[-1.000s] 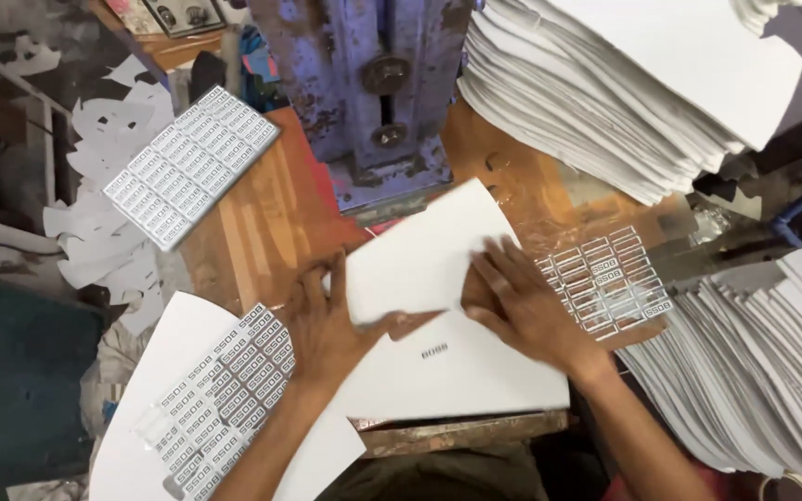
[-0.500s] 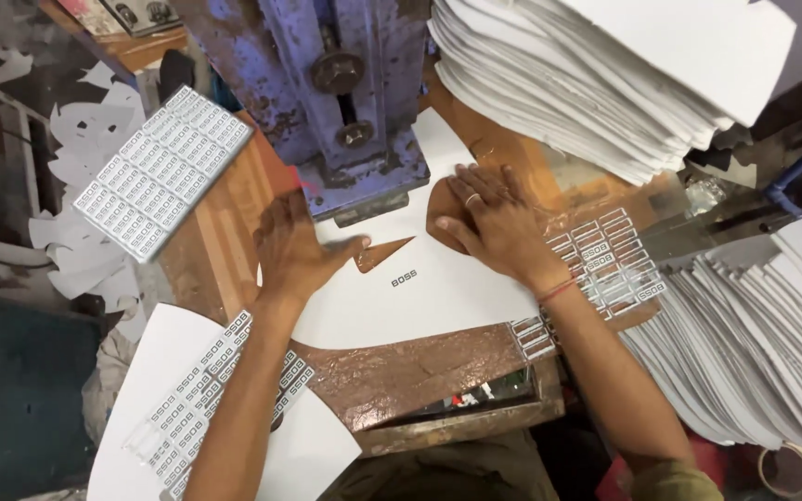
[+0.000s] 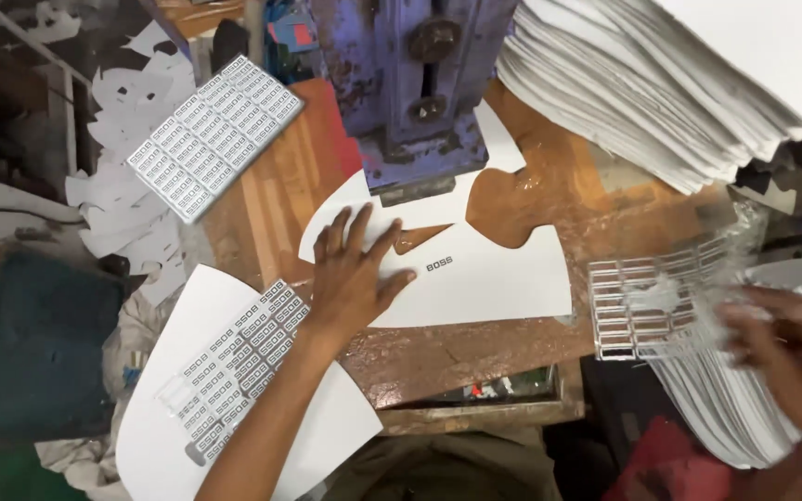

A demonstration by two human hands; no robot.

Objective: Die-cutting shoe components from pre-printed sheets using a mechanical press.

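Big stack of white sheets (image 3: 689, 83) at about one o'clock, piled high and slanting, well apart from both hands. Second stack of white sheets (image 3: 744, 408) at four o'clock, under and beside the right hand. Blue press (image 3: 410, 83) at twelve o'clock, standing on the wooden worktable (image 3: 559, 195).

White cut sheet (image 3: 485, 278) lying flat in the middle of the worktable, upper edge pushed under the foot of the press, with one small dark printed mark near its centre. As a judgement: one mark already put on this sheet, many blank sheets in the stacks not yet done, so only a small part of the work seems finished.

Another white piece (image 3: 169, 417) at seven o'clock, carrying a strip of label stickers (image 3: 234, 371). Grid of labels (image 3: 215, 130) at ten o'clock, lying on paper scraps. Clear label sheet (image 3: 652, 297) at three o'clock, partly empty.

Left hand (image 3: 355, 274) open, fingers spread, palm pressed flat on the left part of the cut sheet, holding nothing, only touching. Printed mark just beside its fingertips, toward three o'clock.

Right hand (image 3: 782, 353) at four o'clock, blurred, near the clear label sheet and well apart from the cut sheet; cannot tell how far open, or whether anything is pinched.
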